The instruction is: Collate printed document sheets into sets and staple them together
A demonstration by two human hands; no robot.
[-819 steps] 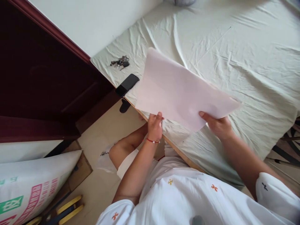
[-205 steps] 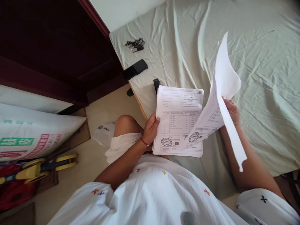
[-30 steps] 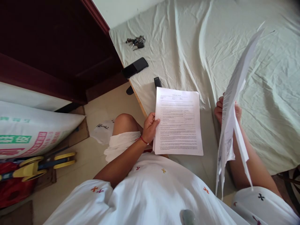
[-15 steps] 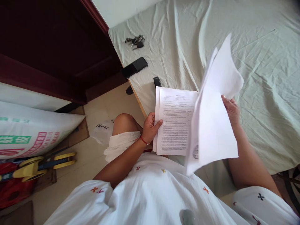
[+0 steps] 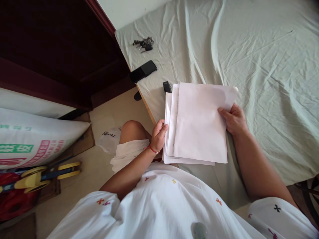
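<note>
A loose stack of paper sheets (image 5: 200, 122) lies between my two hands, above my lap at the edge of the cloth-covered surface. The top sheet shows a blank white side and sits a little askew, so the edges of the sheets below stick out at the left and bottom. My left hand (image 5: 159, 134), with a red string bracelet at the wrist, pinches the left edge of the lower sheets. Closed on the right edge of the upper sheets is my right hand (image 5: 234, 119), its thumb on top and its fingers hidden underneath.
On the pale green cloth (image 5: 269, 99) lie a bunch of keys (image 5: 144, 43), a black phone (image 5: 143, 71) at the edge and a small black object (image 5: 166, 87) by the papers. A printed white sack (image 5: 37, 139) and a yellow-blue wheeled toy (image 5: 37, 179) stand at the left.
The upper sheets, lifted and bent at the right before, now lie flat over the printed page. My right hand has moved left and slightly down with them. My left hand stays at the left edge.
</note>
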